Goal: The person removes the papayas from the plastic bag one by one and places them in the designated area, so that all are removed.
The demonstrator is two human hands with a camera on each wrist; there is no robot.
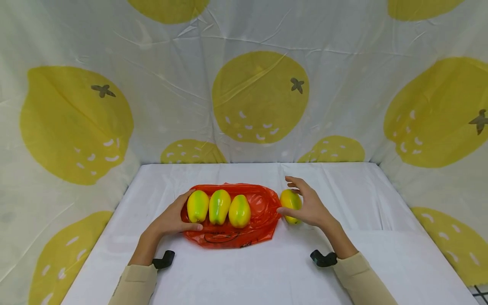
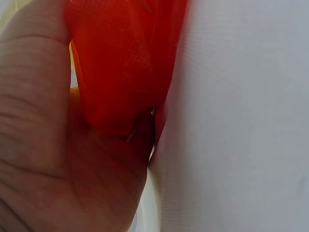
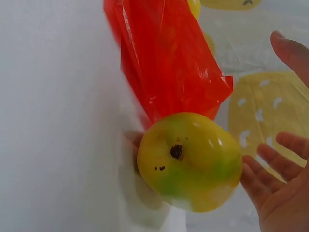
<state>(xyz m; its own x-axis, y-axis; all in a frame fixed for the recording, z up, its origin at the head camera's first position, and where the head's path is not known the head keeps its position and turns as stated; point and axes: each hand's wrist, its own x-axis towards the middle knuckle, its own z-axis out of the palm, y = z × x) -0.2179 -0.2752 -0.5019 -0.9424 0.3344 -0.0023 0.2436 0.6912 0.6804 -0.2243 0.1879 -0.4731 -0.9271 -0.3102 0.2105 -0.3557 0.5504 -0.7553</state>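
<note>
A red plastic bag (image 1: 263, 207) lies spread out with three yellow-green oval fruits in a row on it: a left one (image 1: 198, 206), a middle one (image 1: 219, 207) and a right one (image 1: 239, 212). At the bag's left end my left hand (image 1: 174, 217) grips the red film, thumb along the front side and fingers behind. A fourth fruit (image 3: 186, 162) of the same kind rests on the table just right of the bag, its dark stem scar facing the wrist camera. Around this fruit my right hand (image 1: 309, 206) is spread, fingertips (image 3: 248, 166) right at its side and thumb apart from the fingers.
The table (image 1: 213, 279) has a white cloth over it. Behind and at both sides hangs a pale curtain (image 1: 171, 93) printed with big yellow lemons. Dark print shows on the bag's front edge. Each wrist wears a small black camera mount (image 1: 164, 259).
</note>
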